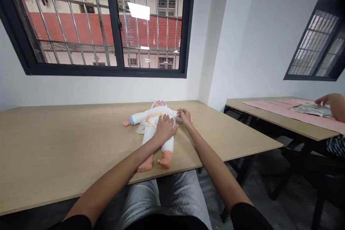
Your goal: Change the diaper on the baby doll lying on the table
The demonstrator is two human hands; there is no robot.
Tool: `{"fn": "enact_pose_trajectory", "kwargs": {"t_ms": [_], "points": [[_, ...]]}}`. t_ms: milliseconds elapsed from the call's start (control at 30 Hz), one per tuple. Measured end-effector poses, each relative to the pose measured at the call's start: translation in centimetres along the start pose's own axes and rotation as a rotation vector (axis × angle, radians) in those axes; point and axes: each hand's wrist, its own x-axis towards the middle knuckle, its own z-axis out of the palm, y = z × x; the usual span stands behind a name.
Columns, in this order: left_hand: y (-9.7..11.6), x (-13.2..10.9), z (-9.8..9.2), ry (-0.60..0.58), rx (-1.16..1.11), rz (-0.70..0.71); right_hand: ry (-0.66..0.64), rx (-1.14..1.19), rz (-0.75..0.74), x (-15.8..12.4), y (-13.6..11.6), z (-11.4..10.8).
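Here: left hand (165,128) flat, grip open, on doll (147,118) belly; right hand (184,115) grip pinching sleeve (176,114).

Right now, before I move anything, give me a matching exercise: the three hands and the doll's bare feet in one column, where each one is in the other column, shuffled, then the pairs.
1. left hand
2. right hand
3. co-worker's hand
4. doll's bare feet

A. on the folded cloth lying on the pink cloth
B. near the front edge of the table
C. flat on the belly of the baby doll
D. at the doll's arm, on the picture's right

Pairs: 1-C, 2-D, 3-A, 4-B
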Motion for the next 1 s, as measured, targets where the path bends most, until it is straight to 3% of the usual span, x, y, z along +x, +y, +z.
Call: {"fn": "enact_pose_trajectory", "kwargs": {"t_ms": [233, 300, 367, 433, 467, 500, 567, 667, 833, 900, 1000], "points": [[-0.3, 0.0, 0.0, 0.004, -0.002, 0.036, 0.130, -0.133, 0.073, 0.3, -0.1, -0.8], [-0.3, 0.0, 0.1, 0.002, -0.003, 0.044, 0.014, -0.180, 0.069, 0.3, -0.9, -1.6], [-0.3, 0.1, 0.1, 0.006, -0.005, 0.048, -0.211, -0.276, 0.106, 0.3, -1.9, -2.7], [-0.4, 0.1, 0.2, 0.011, -0.008, 0.054, -0.383, -0.497, 0.206, 0.2, -3.0, -3.8], [-0.4, 0.1, 0.3, 0.013, -0.010, 0.057, -0.393, -0.662, 0.276, 0.2, -3.4, -4.4], [-0.5, 0.1, 0.4, 0.014, -0.013, 0.058, -0.349, -0.844, 0.343, 0.2, -3.7, -4.8], [-0.5, 0.0, 0.5, 0.017, -0.015, 0.056, -0.139, -1.150, 0.414, 0.1, -4.0, -5.4], [-0.3, -0.2, 0.7, 0.021, -0.016, 0.055, 0.092, -1.284, 0.340, -0.2, -3.7, -5.3], [-0.7, 0.5, -0.5, 0.045, -0.067, 0.088, 0.061, -1.254, 0.091, -1.1, -3.1, -3.5], [-2.2, 1.1, -1.4, 0.097, -0.105, 0.079, 0.033, -1.254, 0.023, -1.5, -2.9, -2.8], [-6.3, 1.4, -2.0, 0.220, -0.203, -0.067, -0.006, -1.252, -0.043, -1.9, -2.8, -2.1]]}}
